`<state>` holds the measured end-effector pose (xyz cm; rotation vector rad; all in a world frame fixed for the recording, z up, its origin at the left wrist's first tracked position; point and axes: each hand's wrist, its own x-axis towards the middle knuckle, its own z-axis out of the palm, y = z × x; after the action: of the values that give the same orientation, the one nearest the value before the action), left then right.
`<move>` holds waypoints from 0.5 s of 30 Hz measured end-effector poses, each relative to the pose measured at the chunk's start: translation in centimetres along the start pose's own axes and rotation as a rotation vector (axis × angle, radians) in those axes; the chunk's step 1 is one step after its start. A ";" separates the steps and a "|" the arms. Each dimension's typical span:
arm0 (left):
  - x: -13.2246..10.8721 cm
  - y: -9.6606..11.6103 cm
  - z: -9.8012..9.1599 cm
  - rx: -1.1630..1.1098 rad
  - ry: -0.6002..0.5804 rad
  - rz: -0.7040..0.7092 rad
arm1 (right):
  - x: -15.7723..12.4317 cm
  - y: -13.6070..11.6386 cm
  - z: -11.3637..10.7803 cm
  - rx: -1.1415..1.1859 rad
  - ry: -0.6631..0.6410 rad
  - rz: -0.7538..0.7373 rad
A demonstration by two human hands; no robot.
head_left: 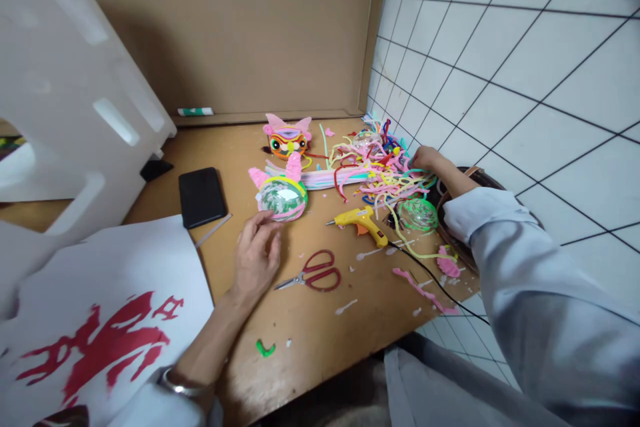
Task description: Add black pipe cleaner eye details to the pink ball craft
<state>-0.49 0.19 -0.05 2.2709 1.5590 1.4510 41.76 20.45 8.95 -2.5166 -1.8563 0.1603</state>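
My left hand point(256, 255) rests on the table with its fingers loosely bent and apart, fingertips at the lower edge of a clear dome ornament point(283, 199). Green and white filling shows through the dome; pink fuzzy ears and yellow, green and pink trim surround it. At the far right, my right hand point(427, 160) reaches into a tangled pile of coloured pipe cleaners point(385, 170); its fingertips are partly hidden there. A finished-looking animal head point(289, 137) with pink ears and round eyes stands behind the dome. Another green-rimmed dome point(418, 215) lies below the pile.
A yellow glue gun point(361, 223) trails its black cord rightward. Red-handled scissors point(313, 273) lie near my left hand. A dark phone point(202, 197) and a white sheet with red shapes point(110, 340) are at left. A dark basket point(463, 240) stands against the tiled wall point(500, 67).
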 end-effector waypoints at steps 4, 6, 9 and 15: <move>0.0 -0.1 0.0 0.014 0.018 0.026 | -0.1 -0.9 1.4 -0.120 -0.071 0.018; 0.1 -0.1 0.0 0.016 0.025 0.031 | -0.1 -1.3 2.1 -0.139 -0.087 0.003; 0.1 0.0 0.0 0.005 0.015 0.022 | -0.1 -1.8 2.7 -0.131 -0.091 -0.023; 0.2 0.3 -0.1 0.007 0.011 0.010 | 0.5 -2.3 2.1 -0.041 0.034 0.023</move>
<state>-0.34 0.15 0.22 2.2816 1.5609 1.4649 39.55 21.50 6.96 -2.5516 -1.8374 0.0800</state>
